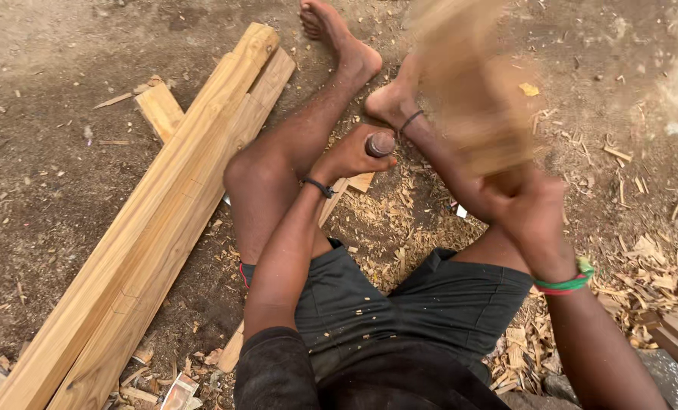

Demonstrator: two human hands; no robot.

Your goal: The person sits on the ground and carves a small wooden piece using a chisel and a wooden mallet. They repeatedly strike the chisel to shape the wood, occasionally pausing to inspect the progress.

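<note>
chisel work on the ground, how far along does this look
Partly done, it seems. Done: wood chips cover the dirt between the legs, and two long beams lie to the side. In hand: the left hand grips a chisel handle upright, while the right hand holds a blurred wooden mallet raised. Left: the piece under the chisel is hidden by the hand and legs, so how much remains is unclear.

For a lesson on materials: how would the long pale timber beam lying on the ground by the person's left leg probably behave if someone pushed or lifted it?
The beam looks stiff: long, thick and straight. Its squared faces lie flat on the dirt, so it would probably slide rather than roll. Judging by its bulk, it is likely heavy.
</note>
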